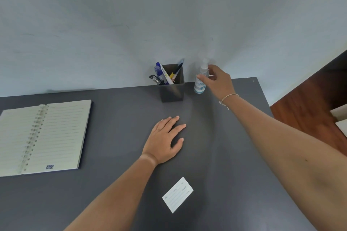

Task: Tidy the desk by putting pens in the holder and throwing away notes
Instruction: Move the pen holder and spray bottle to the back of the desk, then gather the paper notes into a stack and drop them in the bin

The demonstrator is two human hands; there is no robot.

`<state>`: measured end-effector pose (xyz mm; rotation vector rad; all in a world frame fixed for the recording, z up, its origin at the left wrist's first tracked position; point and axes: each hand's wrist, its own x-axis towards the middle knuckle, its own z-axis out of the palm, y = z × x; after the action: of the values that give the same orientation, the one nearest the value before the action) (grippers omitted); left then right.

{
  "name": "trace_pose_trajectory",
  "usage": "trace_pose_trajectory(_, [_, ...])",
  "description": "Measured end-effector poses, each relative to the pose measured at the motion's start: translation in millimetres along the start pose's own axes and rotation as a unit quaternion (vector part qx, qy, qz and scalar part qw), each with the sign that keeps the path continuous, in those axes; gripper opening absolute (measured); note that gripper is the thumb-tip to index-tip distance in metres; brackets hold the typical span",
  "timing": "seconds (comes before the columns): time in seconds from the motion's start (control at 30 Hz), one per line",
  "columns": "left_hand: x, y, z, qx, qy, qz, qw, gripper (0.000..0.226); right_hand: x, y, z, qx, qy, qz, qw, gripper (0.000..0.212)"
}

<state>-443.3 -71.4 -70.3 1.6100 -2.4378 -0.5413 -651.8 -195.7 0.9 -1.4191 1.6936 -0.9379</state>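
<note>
A dark square pen holder (171, 90) stands at the back of the grey desk (112, 184), with several pens (163, 75) leaning in it. A small white lined note (177, 194) lies flat near the front of the desk. My left hand (165, 140) rests palm down on the desk in the middle, fingers spread, holding nothing. My right hand (217, 82) reaches to the back, right of the holder, with thumb and fingers around the neck of a clear hand sanitizer bottle (200, 80) that stands on the desk.
An open spiral notebook (43, 137) with lined pages lies at the left. A pale wall (169, 15) runs right behind the desk. To the right, past the desk's edge, is a red-brown wooden surface (309, 110).
</note>
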Motion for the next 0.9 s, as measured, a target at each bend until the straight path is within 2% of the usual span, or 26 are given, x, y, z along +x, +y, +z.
trace_pose_trajectory(0.37, [-1.0, 4.3, -5.5, -0.001, -0.023, -0.005, 1.000, 0.055, -13.4, 0.0, -4.8, 0.013, 0.012, 0.023, 1.000, 0.055])
trace_pose_trajectory(0.57, [-26.7, 15.9, -17.1, -0.019, -0.048, -0.031, 0.998, 0.068, -62.3, 10.0, -16.2, 0.003, 0.002, 0.052, 0.999, 0.051])
trace_pose_trajectory(0.73, [-67.5, 25.9, -24.5, -0.032, -0.081, -0.055, 0.995, 0.045, -124.0, 23.9, -15.8, 0.023, -0.015, 0.083, 0.996, 0.045])
trace_pose_trajectory(0.9, [-111.2, 32.3, -29.6, -0.044, -0.101, -0.089, 0.990, 0.043, -181.8, 29.9, -0.8, 0.010, -0.072, 0.088, 0.993, 0.045])
